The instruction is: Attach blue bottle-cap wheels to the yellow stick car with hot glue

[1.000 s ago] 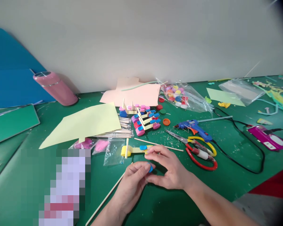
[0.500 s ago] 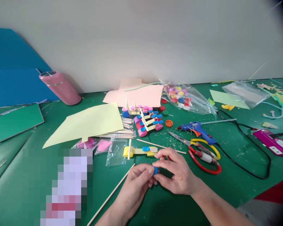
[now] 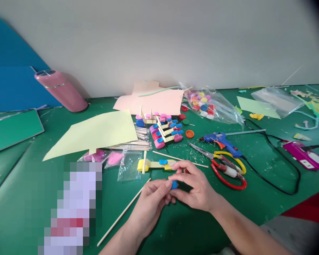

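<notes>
My left hand (image 3: 151, 202) and my right hand (image 3: 194, 186) meet low in the middle of the head view. Between their fingertips they pinch a small blue cap (image 3: 174, 184). Just beyond my fingers lies a little model of flat wooden sticks with a yellow cap and a blue cap (image 3: 156, 164) on the green table (image 3: 37, 177). A long thin wooden stick (image 3: 122, 214) lies slantwise under my left wrist.
Further back lie finished stick-and-cap models (image 3: 163, 131), a yellow sheet (image 3: 95, 132), a pink sheet (image 3: 154, 101), a bag of caps (image 3: 207, 106), a pink tumbler (image 3: 60, 90). To the right are a blue glue gun (image 3: 222, 140), scissors (image 3: 223, 166), a black cable (image 3: 281, 156).
Both hands have stayed together on the blue cap, with the right fingers closing more over it. The view has shifted slightly; nothing on the table has moved.
</notes>
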Available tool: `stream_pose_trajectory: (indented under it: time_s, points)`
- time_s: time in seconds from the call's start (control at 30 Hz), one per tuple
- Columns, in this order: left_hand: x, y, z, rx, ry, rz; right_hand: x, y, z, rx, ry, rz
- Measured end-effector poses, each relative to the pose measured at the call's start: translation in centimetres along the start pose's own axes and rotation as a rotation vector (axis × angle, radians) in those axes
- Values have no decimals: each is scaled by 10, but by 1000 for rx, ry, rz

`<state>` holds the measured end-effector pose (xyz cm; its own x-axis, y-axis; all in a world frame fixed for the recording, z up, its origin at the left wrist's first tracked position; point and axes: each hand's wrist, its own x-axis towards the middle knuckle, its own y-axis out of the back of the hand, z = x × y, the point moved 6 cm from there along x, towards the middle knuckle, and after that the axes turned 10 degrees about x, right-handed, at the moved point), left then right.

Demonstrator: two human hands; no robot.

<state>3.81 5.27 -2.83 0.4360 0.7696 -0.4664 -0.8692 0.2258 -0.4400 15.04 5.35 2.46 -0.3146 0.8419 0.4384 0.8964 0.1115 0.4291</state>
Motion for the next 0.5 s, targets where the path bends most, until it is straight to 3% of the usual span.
stream_pose_trajectory:
  time_s: [0.13,0.5]
  points:
    - [-1,-1,0,-65,32,-28,1,0,2,70,-22,21]
    - [0,-3,-1,17,31,-26,0,-6,2,50,6,2]
